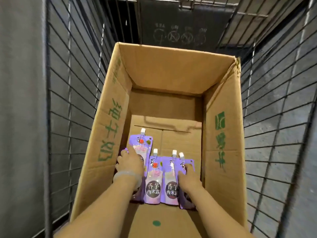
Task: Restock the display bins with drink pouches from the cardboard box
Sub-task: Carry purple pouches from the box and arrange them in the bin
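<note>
- Both forearms reach down into the cardboard box (pixel 111 117), which sits in a wire cart (pixel 72 83).
- Left hand (pixel 130 162) curls its fingers over the raised left pouch (pixel 142 145).
- Right hand (pixel 187 176) grasps the rightmost pouch (pixel 186 162).
- Two middle pouches (pixel 154 179) stand untouched.
- Step appears to be pickup; next, lift clear and carry to the bins, which are unseen.

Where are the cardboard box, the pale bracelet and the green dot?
cardboard box (pixel 164 74), head view, inner far wall.
pale bracelet (pixel 127 175), head view, band across left wrist.
green dot (pixel 156 223), head view, its centre, on near flap.
</note>
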A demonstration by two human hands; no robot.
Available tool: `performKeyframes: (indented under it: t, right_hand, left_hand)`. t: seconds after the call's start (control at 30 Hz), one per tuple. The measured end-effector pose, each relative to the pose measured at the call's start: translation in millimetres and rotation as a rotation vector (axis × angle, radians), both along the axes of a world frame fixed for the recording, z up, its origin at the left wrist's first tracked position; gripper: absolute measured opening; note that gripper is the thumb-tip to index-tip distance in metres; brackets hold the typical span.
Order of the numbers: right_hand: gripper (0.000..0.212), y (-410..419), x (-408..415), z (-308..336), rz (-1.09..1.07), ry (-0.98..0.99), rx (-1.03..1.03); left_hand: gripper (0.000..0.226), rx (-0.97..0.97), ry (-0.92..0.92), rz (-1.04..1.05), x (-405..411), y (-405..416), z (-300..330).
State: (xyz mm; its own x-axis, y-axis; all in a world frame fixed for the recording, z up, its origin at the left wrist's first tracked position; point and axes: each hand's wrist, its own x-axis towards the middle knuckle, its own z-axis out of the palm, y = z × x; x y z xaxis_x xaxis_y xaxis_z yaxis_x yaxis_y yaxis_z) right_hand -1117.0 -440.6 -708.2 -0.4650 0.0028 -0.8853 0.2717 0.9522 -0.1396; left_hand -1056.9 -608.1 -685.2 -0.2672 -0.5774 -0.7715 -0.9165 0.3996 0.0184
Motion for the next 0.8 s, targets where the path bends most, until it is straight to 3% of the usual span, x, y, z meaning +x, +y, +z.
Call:
performKeyframes:
  t: [0.07, 0.27, 0.4, 0.57, 0.73, 0.8]
  right_hand:
    - [0.048, -1, 1, -2, 0.039, 0.039, -0.031]
    - [0.076, 3, 7, 4, 0.009, 0.026, 0.152]
    - [0.089, -2, 6, 1, -0.077, -0.006, 0.167]
    - [0.091, -2, 7, -3, -0.291, 0.004, -0.001]
    - [0.117, 17, 22, -70, -0.451, -0.07, -0.154]
    - [0.083, 12, 19, -60, -0.517, -0.138, -0.206]
  left_hand:
    - [0.071, 0.05, -0.046, 0.078, -3, 3, -1]
    - [0.076, 0.163, -0.025, 0.251, 1, 11, -10]
    - [0.097, 0.286, -0.105, 0.309, 4, 12, -10]
    - [0.055, 0.273, -0.14, 0.188, 15, 28, -6]
    - [0.059, 0.359, -0.165, 0.07, 12, 27, 11]
    - [0.037, 0.429, -0.218, -0.028, 11, 19, 22]
